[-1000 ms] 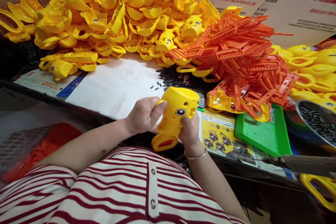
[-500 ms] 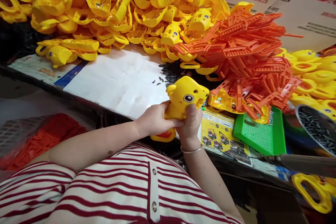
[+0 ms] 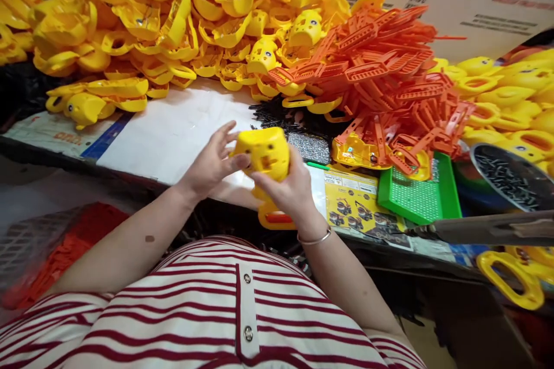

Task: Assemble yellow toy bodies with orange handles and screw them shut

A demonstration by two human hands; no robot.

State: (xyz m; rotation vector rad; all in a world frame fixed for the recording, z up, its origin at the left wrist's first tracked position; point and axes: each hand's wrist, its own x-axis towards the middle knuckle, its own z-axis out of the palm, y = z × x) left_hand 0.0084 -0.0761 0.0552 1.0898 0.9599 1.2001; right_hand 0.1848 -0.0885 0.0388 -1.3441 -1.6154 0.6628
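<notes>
My right hand (image 3: pixel 296 184) is wrapped round a yellow plastic animal toy (image 3: pixel 270 153), held above the front edge of the bench. The toy's holed end faces me, and a looped handle hangs below the hand. On its left side is my left hand (image 3: pixel 208 164), fingers spread and the thumb at the toy's edge; whether it touches cannot be told. Behind the toy lie loose black screws (image 3: pixel 274 115) on a white sheet (image 3: pixel 173 121). A heap of silvery small parts (image 3: pixel 309 147) sits just past my right hand.
Yellow toy shells (image 3: pixel 173 23) are piled along the back. Orange plastic strips (image 3: pixel 385 69) heap up at centre right. A green tray (image 3: pixel 445 196), a bowl of black parts (image 3: pixel 506 179) and a dark tool (image 3: pixel 489 225) stand at the right. Red parts (image 3: pixel 82 253) lie low at left.
My left hand has come off the toy and spread its fingers. The toy has turned, its holed end now towards me, and moved left in my right hand. The view has shifted slightly.
</notes>
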